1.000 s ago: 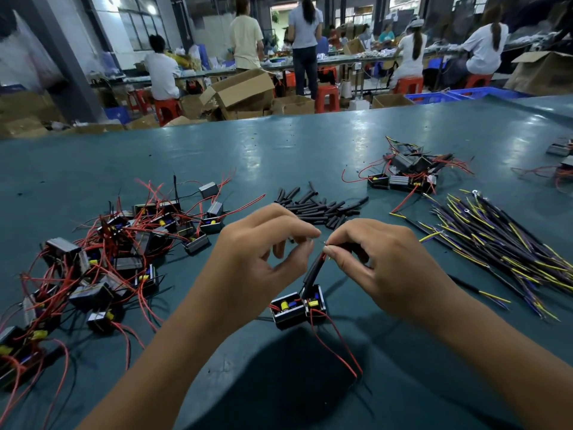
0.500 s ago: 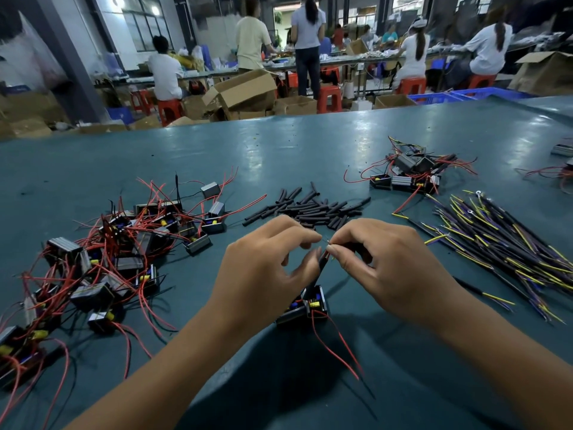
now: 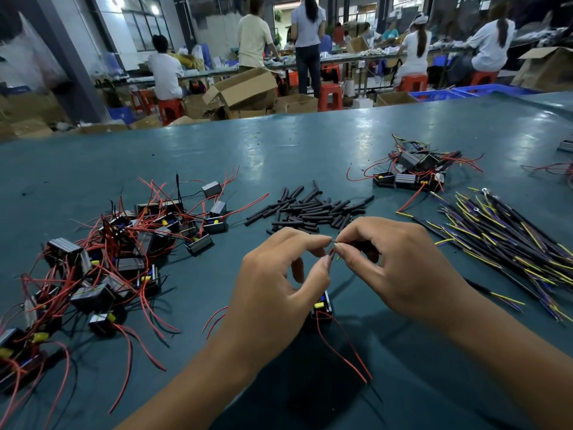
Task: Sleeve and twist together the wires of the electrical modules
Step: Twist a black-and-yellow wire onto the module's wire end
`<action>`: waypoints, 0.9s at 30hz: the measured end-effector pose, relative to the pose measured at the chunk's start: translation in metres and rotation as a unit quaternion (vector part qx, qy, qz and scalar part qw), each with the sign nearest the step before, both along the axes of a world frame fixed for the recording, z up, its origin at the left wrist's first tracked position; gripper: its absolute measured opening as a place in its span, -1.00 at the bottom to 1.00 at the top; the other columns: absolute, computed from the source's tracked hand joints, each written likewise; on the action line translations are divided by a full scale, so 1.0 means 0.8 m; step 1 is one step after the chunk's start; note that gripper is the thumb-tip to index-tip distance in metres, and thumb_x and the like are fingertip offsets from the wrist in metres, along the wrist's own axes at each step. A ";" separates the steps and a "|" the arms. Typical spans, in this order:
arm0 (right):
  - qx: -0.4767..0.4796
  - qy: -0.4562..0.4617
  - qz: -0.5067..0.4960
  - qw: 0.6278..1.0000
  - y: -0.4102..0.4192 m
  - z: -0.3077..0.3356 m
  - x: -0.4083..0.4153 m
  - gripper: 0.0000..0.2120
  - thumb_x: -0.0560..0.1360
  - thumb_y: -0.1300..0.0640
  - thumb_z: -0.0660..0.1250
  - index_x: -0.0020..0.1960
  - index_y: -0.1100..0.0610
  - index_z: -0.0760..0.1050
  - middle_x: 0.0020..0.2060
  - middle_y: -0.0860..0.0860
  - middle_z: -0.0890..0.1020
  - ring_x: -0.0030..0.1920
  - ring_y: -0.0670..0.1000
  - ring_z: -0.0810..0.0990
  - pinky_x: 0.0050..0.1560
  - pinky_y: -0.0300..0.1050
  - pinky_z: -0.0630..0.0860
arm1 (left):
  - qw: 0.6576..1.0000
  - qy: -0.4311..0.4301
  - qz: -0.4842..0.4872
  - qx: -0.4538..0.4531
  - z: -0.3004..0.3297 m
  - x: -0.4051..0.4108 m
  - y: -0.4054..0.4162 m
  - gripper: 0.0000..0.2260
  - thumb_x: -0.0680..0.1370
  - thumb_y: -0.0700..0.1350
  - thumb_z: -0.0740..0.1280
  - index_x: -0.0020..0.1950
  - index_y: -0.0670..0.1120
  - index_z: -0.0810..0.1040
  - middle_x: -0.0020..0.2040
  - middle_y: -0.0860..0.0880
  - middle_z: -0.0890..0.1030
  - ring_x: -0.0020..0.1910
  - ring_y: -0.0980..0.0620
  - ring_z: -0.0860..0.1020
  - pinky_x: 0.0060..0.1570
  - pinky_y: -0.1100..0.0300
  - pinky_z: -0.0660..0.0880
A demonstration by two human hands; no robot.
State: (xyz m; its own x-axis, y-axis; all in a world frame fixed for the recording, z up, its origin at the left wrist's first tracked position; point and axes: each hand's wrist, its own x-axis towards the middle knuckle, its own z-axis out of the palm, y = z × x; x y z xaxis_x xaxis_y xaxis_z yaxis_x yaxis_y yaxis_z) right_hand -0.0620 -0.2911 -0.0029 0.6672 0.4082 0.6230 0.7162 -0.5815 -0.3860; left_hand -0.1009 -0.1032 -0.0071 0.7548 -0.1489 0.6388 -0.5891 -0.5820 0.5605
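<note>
Bare metal wire tips (image 3: 333, 241) glint where your fingertips meet, just above the small black box-shaped electrical module (image 3: 322, 308) that sits on the teal-green matte table (image 3: 310, 150). Your left hand (image 3: 279, 283) pinches those tips between thumb and forefinger; your right hand (image 3: 400, 268) pinches them from the other side, fingers curled, with what looks like a dark sleeve tucked under them, though your knuckles hide most of it. You appear to be at the twisting step on this one module. Next, roll the two strands firmly against each other while keeping the pinch tight, since thin stranded ends splay easily, then slide the sleeve over the joint.

Two thin, springy red leads (image 3: 341, 352) trail from the module toward you. Beyond the module lies a loose pile of short black tubular sleeves (image 3: 310, 209), smooth and slightly flattened. Left of the module sprawls a tangled heap of black modules with red wires (image 3: 117, 259), hard-edged boxes with yellow parts showing. Right of it fans a bundle of thin dark wires with yellow and purple stripes (image 3: 511, 246), some with ring terminals. Beyond that bundle a smaller cluster of modules (image 3: 412, 172) rests, possibly finished, though you can't tell from here.
</note>
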 end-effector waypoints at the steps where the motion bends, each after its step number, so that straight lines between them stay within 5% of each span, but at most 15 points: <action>1: 0.005 0.005 0.002 1.000 0.000 0.000 0.000 -0.90 0.54 0.12 0.35 -0.09 0.13 0.60 -0.28 -0.12 0.60 -0.25 -0.09 0.51 -0.22 -0.25 0.42 | 1.000 -0.014 -0.001 0.018 0.000 -0.001 -0.001 -0.79 0.56 -0.06 0.35 0.14 -0.04 0.68 -0.05 0.15 0.63 -0.19 0.06 0.56 -0.22 0.40 0.36; 7: -0.007 -0.010 0.024 1.000 -0.001 0.004 -0.001 -0.95 0.54 0.19 0.39 -0.10 0.15 0.59 -0.27 -0.12 0.57 -0.25 -0.13 0.46 -0.20 -0.34 0.38 | 0.990 -0.116 -0.013 0.076 -0.001 0.015 0.015 -0.84 0.56 -0.24 0.41 0.13 -0.17 0.70 -0.03 -0.05 0.64 -0.11 0.16 0.53 -0.12 0.32 0.45; 11: -0.041 -0.046 0.043 0.997 0.003 0.008 -0.009 -0.90 0.53 0.15 0.34 -0.08 0.17 0.59 -0.22 -0.07 0.59 -0.23 -0.15 0.44 -0.16 -0.30 0.39 | 0.981 -0.157 -0.020 0.114 0.003 0.022 0.028 -0.82 0.54 -0.13 0.46 0.09 -0.18 0.71 -0.03 -0.11 0.63 -0.08 -0.10 0.60 -0.14 -0.02 0.55; 18: -0.076 -0.079 0.057 0.992 0.004 0.013 -0.012 -0.88 0.55 0.17 0.34 -0.04 0.20 0.61 -0.20 -0.01 0.59 -0.20 -0.05 0.50 -0.12 -0.29 0.37 | 0.945 -0.255 -0.002 0.207 0.007 0.027 0.037 -0.80 0.60 -0.04 0.41 -0.06 -0.15 0.72 -0.12 -0.07 0.63 -0.25 -0.10 0.50 -0.27 -0.04 0.46; 22: -0.088 -0.096 0.056 0.990 0.005 0.013 -0.012 -0.88 0.56 0.16 0.35 -0.06 0.21 0.60 -0.22 0.01 0.58 -0.23 -0.02 0.49 -0.16 -0.21 0.40 | 0.962 -0.197 -0.034 0.189 0.009 0.027 0.033 -0.79 0.62 -0.09 0.36 -0.09 -0.20 0.67 -0.16 -0.06 0.60 -0.22 -0.08 0.50 -0.25 -0.02 0.47; 27: -0.086 -0.101 0.056 0.990 0.004 0.012 -0.011 -0.89 0.55 0.17 0.36 -0.04 0.21 0.62 -0.22 0.00 0.58 -0.23 -0.01 0.50 -0.17 -0.19 0.42 | 0.992 0.048 -0.102 0.047 0.011 0.019 0.026 -0.80 0.63 -0.04 0.31 -0.14 -0.08 0.59 -0.32 0.16 0.42 -0.37 0.18 0.35 -0.33 0.35 0.27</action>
State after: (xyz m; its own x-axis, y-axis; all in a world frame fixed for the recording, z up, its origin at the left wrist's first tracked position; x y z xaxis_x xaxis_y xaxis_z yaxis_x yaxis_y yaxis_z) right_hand -0.0704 -0.2878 0.0071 0.4805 0.5845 0.6539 0.8325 -0.5384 -0.1305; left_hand -0.0861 -0.0823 0.0014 0.7598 -0.3610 0.5407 -0.6463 -0.5089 0.5686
